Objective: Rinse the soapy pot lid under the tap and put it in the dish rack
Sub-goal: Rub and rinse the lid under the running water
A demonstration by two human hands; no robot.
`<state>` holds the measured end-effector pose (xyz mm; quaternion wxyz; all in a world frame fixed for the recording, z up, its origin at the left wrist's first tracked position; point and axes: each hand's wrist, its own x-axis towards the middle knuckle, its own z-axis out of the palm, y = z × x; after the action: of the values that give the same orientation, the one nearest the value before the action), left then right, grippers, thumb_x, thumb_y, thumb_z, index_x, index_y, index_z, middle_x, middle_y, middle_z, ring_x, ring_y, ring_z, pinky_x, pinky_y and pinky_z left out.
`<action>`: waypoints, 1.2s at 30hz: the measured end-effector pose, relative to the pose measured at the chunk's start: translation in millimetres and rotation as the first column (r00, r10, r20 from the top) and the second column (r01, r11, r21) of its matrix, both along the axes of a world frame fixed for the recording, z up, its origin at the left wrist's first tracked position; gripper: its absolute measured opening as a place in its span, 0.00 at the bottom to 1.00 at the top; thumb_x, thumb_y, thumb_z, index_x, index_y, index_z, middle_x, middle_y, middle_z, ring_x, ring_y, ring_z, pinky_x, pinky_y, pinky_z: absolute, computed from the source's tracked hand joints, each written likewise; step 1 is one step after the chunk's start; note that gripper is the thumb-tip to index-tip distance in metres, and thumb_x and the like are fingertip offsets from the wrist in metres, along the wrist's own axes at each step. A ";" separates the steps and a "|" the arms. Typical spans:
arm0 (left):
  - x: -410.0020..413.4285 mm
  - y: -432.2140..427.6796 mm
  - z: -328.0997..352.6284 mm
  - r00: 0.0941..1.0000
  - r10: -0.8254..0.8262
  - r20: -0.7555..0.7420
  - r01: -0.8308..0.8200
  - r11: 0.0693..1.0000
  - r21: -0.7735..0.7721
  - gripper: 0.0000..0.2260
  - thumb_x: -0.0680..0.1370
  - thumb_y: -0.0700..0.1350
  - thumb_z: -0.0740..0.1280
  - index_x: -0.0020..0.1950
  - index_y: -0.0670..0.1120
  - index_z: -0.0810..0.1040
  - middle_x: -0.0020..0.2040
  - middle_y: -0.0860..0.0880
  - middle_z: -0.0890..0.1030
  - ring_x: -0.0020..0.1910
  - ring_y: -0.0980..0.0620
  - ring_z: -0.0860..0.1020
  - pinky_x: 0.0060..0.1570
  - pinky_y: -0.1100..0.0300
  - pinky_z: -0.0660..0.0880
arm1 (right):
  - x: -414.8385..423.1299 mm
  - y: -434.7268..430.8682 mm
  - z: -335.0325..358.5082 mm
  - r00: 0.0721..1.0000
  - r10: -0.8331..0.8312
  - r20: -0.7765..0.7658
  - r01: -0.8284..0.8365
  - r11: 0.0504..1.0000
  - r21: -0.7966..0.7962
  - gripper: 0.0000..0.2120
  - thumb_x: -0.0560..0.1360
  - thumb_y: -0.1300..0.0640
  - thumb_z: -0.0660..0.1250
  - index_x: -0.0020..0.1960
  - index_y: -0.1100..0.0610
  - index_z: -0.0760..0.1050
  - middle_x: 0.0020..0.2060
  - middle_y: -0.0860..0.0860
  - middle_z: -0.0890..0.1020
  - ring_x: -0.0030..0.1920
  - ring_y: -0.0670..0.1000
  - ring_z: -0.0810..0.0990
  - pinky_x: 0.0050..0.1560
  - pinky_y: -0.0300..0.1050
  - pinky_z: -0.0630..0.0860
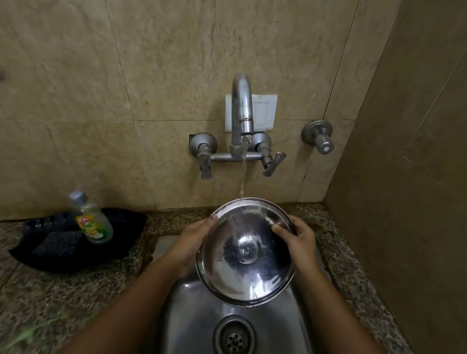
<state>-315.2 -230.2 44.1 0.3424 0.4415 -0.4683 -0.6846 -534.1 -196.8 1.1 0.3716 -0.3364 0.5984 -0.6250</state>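
Both hands, left hand (191,241) and right hand (299,241), are gripping the pot lid (246,253) by its rim, fingers (281,230) curled tight, tilting it so the tap (243,114) stream is sheeting suds into the sink (196,331)

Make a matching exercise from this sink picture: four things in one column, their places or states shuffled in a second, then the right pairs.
Column one:
1. round shiny steel pot lid
2. curved chrome wall tap
3. clear dish soap bottle with green and yellow label
4. round drain in the steel sink

Column two:
A. lying on a dark tray on the counter
B. running water
C. held at its edges by left hand and right hand
D. below the lid, in the basin floor

Pairs: 1-C, 2-B, 3-A, 4-D
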 end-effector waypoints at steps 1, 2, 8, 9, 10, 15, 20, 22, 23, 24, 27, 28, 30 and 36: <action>-5.8 0.1 0.7 1.000 0.011 -0.009 -0.011 1.000 -0.006 0.14 0.81 0.48 0.60 0.56 0.41 0.80 0.45 0.44 0.86 0.40 0.51 0.85 0.38 0.61 0.81 | -2.8 0.3 -0.5 1.000 -0.021 0.008 0.021 1.000 0.000 0.10 0.69 0.65 0.73 0.50 0.58 0.80 0.44 0.56 0.85 0.47 0.57 0.83 0.50 0.50 0.78; -11.0 0.1 0.9 1.000 0.019 -0.025 -0.019 1.000 -0.009 0.14 0.81 0.48 0.60 0.57 0.41 0.80 0.47 0.43 0.86 0.42 0.50 0.85 0.40 0.60 0.82 | -6.1 -0.3 -0.4 0.999 -0.050 0.005 0.050 0.999 -0.010 0.11 0.69 0.65 0.73 0.51 0.59 0.80 0.44 0.56 0.84 0.47 0.57 0.82 0.50 0.50 0.78; -35.3 -8.2 0.7 0.989 0.136 -0.055 -0.134 0.990 0.039 0.12 0.78 0.51 0.64 0.51 0.44 0.82 0.38 0.47 0.86 0.36 0.50 0.84 0.35 0.59 0.79 | -16.0 -13.7 7.2 0.929 -0.182 -0.321 0.174 0.983 -0.054 0.15 0.76 0.59 0.66 0.62 0.57 0.75 0.58 0.54 0.80 0.60 0.55 0.77 0.63 0.53 0.73; -35.2 -10.8 0.8 0.984 0.168 -0.061 -0.165 0.985 0.057 0.12 0.78 0.51 0.64 0.49 0.44 0.83 0.37 0.47 0.86 0.35 0.50 0.84 0.36 0.58 0.79 | -14.6 -16.1 7.8 0.883 -0.168 -0.439 0.168 0.985 -0.040 0.17 0.77 0.57 0.65 0.65 0.55 0.73 0.62 0.53 0.77 0.64 0.54 0.74 0.67 0.55 0.70; -33.4 -13.5 1.7 0.978 0.200 -0.065 -0.194 0.978 0.079 0.13 0.78 0.51 0.65 0.49 0.43 0.83 0.37 0.47 0.86 0.35 0.49 0.84 0.38 0.57 0.80 | -11.5 -16.9 8.5 0.836 -0.147 -0.529 0.149 0.988 -0.038 0.19 0.78 0.57 0.63 0.68 0.54 0.71 0.66 0.53 0.75 0.67 0.54 0.71 0.69 0.54 0.66; -8.0 -25.8 -0.3 0.942 0.324 -0.086 -0.309 0.939 0.148 0.18 0.77 0.54 0.66 0.56 0.40 0.80 0.48 0.41 0.83 0.43 0.43 0.82 0.42 0.52 0.80 | 0.5 -4.6 -7.8 0.628 -0.120 -0.769 -0.043 0.981 -0.188 0.28 0.74 0.71 0.60 0.71 0.53 0.68 0.70 0.51 0.72 0.72 0.52 0.66 0.71 0.57 0.64; 24.6 -27.2 -9.1 0.911 0.401 -0.095 -0.381 0.907 0.178 0.15 0.77 0.54 0.65 0.49 0.43 0.80 0.45 0.42 0.83 0.43 0.43 0.80 0.41 0.52 0.77 | 4.5 20.4 -40.3 0.267 0.036 -0.963 -0.294 0.955 -0.046 0.35 0.68 0.69 0.68 0.72 0.50 0.66 0.72 0.48 0.69 0.75 0.51 0.61 0.70 0.60 0.64; 31.7 -23.8 -11.4 0.909 0.400 -0.119 -0.365 0.900 0.237 0.14 0.78 0.53 0.63 0.46 0.43 0.80 0.37 0.44 0.85 0.44 0.43 0.80 0.41 0.50 0.76 | 10.8 24.4 -41.5 0.131 0.074 -0.989 -0.387 0.922 0.018 0.31 0.70 0.61 0.70 0.71 0.46 0.67 0.73 0.45 0.67 0.76 0.51 0.57 0.73 0.53 0.57; 34.7 -23.9 -13.9 0.914 0.386 -0.125 -0.342 0.899 0.274 0.15 0.79 0.54 0.62 0.47 0.43 0.80 0.35 0.44 0.86 0.44 0.43 0.79 0.42 0.50 0.75 | 13.4 24.2 -38.4 0.090 0.069 -0.994 -0.428 0.903 0.024 0.27 0.71 0.57 0.69 0.69 0.45 0.69 0.72 0.44 0.68 0.76 0.50 0.58 0.73 0.51 0.56; 36.9 -22.4 -13.1 0.916 0.384 -0.113 -0.334 0.889 0.313 0.15 0.79 0.54 0.62 0.47 0.43 0.80 0.33 0.44 0.85 0.44 0.43 0.79 0.42 0.50 0.75 | 16.0 24.0 -31.5 0.079 0.060 -0.995 -0.474 0.880 0.015 0.24 0.72 0.56 0.69 0.66 0.45 0.72 0.70 0.43 0.72 0.74 0.48 0.62 0.72 0.50 0.58; 42.7 -24.2 -10.8 0.935 0.353 -0.016 -0.320 0.864 0.389 0.14 0.80 0.48 0.59 0.44 0.40 0.78 0.27 0.43 0.83 0.35 0.44 0.80 0.34 0.53 0.78 | 20.2 23.7 -8.1 0.150 0.081 -0.985 -0.546 0.837 -0.014 0.17 0.72 0.56 0.64 0.60 0.49 0.77 0.59 0.45 0.81 0.63 0.46 0.75 0.65 0.47 0.67; 44.1 -23.8 -8.4 0.939 0.344 0.017 -0.322 0.858 0.400 0.14 0.81 0.46 0.57 0.44 0.40 0.77 0.25 0.42 0.82 0.30 0.45 0.81 0.28 0.55 0.79 | 20.8 24.2 -1.7 0.193 0.095 -0.977 -0.539 0.842 -0.024 0.13 0.74 0.54 0.63 0.57 0.50 0.78 0.54 0.46 0.83 0.57 0.46 0.77 0.62 0.46 0.70; 45.7 -24.8 -9.9 0.951 0.308 0.028 -0.292 0.865 0.408 0.16 0.81 0.48 0.55 0.46 0.38 0.76 0.25 0.41 0.82 0.23 0.45 0.81 0.23 0.57 0.78 | 24.7 25.6 8.9 0.393 0.222 -0.892 -0.511 0.860 -0.011 0.07 0.77 0.53 0.64 0.52 0.52 0.79 0.47 0.48 0.83 0.49 0.44 0.79 0.52 0.43 0.75; 28.9 -14.8 -18.1 0.973 0.229 -0.021 -0.206 0.910 0.361 0.28 0.80 0.62 0.50 0.63 0.42 0.76 0.56 0.41 0.81 0.51 0.45 0.79 0.39 0.54 0.76 | 32.3 14.3 21.7 0.940 0.333 -0.076 -0.338 0.939 -0.060 0.07 0.75 0.62 0.68 0.51 0.55 0.79 0.47 0.55 0.85 0.49 0.53 0.84 0.49 0.45 0.80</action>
<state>-286.3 -245.0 26.0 0.3454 0.5237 -0.2734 -0.7292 -501.7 -182.5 22.8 0.4405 -0.4669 0.5210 -0.5626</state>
